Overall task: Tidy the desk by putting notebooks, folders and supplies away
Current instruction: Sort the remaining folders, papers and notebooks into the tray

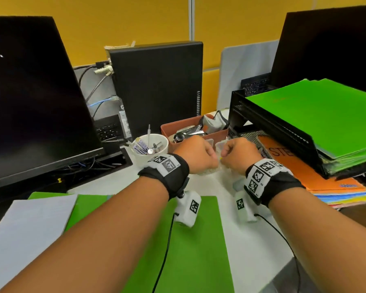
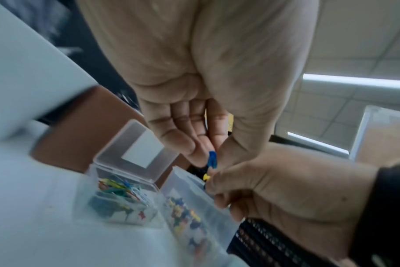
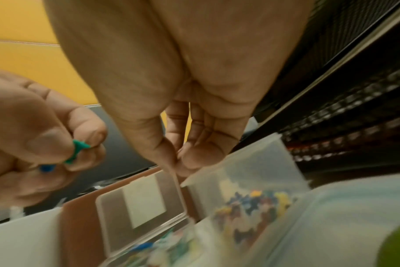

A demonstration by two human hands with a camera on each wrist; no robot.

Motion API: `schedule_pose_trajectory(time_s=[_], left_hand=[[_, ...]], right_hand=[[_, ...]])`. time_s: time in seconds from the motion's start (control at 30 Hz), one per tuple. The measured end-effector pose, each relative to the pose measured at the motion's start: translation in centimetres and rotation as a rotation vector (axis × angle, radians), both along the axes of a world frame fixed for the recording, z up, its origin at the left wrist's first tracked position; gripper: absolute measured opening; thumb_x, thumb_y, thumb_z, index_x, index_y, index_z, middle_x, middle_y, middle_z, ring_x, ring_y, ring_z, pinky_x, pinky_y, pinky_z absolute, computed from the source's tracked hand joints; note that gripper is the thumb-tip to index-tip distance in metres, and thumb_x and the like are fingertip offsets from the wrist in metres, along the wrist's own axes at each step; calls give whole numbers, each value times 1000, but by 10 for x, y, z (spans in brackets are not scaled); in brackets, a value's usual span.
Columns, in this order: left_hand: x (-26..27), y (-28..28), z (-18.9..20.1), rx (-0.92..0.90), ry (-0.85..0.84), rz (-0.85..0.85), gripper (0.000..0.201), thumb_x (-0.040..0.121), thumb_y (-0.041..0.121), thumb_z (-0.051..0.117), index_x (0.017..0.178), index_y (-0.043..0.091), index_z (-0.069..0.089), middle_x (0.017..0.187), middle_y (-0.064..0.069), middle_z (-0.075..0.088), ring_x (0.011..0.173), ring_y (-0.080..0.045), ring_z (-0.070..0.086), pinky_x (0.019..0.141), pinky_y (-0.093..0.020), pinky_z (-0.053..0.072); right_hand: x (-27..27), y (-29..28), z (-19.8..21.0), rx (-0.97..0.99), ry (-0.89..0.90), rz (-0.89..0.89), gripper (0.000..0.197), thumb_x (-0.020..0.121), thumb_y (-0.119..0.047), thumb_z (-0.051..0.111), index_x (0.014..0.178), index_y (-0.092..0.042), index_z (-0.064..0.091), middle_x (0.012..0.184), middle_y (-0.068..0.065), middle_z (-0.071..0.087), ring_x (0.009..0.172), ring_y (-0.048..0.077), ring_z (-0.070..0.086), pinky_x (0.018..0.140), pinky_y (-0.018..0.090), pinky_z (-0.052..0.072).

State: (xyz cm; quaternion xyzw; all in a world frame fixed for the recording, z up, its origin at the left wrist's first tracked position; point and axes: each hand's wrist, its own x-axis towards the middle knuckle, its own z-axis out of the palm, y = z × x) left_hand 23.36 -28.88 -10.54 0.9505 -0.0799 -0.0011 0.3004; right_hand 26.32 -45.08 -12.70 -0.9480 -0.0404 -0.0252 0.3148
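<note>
Both hands hover close together over two small clear boxes at the back of the desk. My left hand (image 1: 199, 154) has its fingers curled and pinches a blue push pin (image 2: 211, 160) and a green push pin (image 3: 78, 150). My right hand (image 1: 239, 154) pinches a yellow push pin (image 2: 207, 177) at its fingertips, almost touching the left hand. Below them, the paper clip box (image 2: 117, 191) stands with its lid (image 2: 130, 150) up. Beside it to the right is the open push pin box (image 2: 185, 216), holding several coloured pins.
Green folders (image 1: 190, 240) and a white sheet (image 1: 30, 225) lie near me. A black tray (image 1: 273, 123) at the right holds green folders above an orange notebook (image 1: 300, 172). A brown organiser (image 1: 190, 125), a white cup (image 1: 150, 149), a monitor (image 1: 34, 102) and a PC tower (image 1: 156, 85) stand behind.
</note>
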Motion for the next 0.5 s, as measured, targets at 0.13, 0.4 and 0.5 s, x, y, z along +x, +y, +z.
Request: schedule_pose_trajectory(time_s=[0.13, 0.4, 0.5], left_hand=[[32, -37, -9, 35, -25, 22, 7, 77, 19, 74, 71, 21, 77, 80, 8, 75, 80, -13, 69, 74, -29, 58], [74, -55, -27, -151, -27, 212, 3, 79, 22, 79, 80, 24, 78, 88, 8, 75, 88, -14, 70, 83, -31, 59], [78, -58, -34, -212, -44, 231, 14, 83, 20, 77, 94, 28, 76, 101, 8, 73, 91, -15, 70, 85, -31, 59]], right_hand=[[17, -20, -6, -37, -29, -113, 12, 78, -6, 70, 74, -18, 69, 81, 1, 72, 84, 23, 68, 73, 26, 50], [30, -33, -6, -19, -62, -114, 27, 84, -3, 68, 100, -23, 76, 114, 5, 73, 104, 22, 68, 88, 24, 52], [28, -37, -7, 30, -76, -135, 27, 83, -2, 68, 95, -25, 75, 110, 4, 72, 93, 21, 67, 79, 22, 48]])
